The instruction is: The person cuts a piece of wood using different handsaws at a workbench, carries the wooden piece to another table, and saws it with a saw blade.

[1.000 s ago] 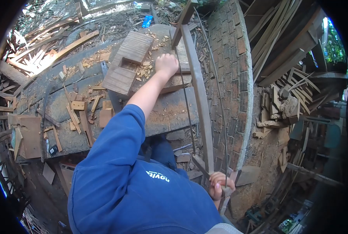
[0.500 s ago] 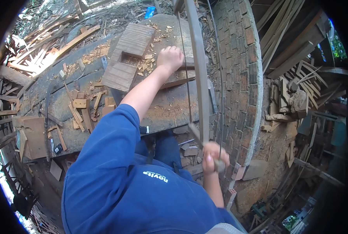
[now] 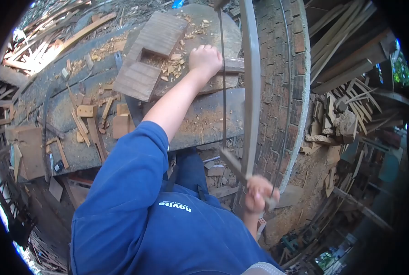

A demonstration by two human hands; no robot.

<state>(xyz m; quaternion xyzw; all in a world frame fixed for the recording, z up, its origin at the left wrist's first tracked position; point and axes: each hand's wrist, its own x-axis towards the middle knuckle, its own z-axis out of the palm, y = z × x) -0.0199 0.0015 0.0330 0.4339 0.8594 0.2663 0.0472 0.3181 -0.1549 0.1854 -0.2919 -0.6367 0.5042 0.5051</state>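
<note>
Right hand (image 3: 258, 195): fingers wrapped closed round the lower end of the frame saw (image 3: 251, 91), blade crossing the wood piece (image 3: 234, 65). Left hand (image 3: 206, 60): fingers curled in a fist at the piece's near end, left of the blade; grip under the palm hidden. Notched block (image 3: 161, 33) lies left of the fist, chips (image 3: 171, 69) between, bench (image 3: 213, 98) below.

Frame saw (image 3: 251, 87) cropped at top

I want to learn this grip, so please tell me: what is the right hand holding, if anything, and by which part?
The right hand holds the frame saw by the crosspiece at its near end.
</note>
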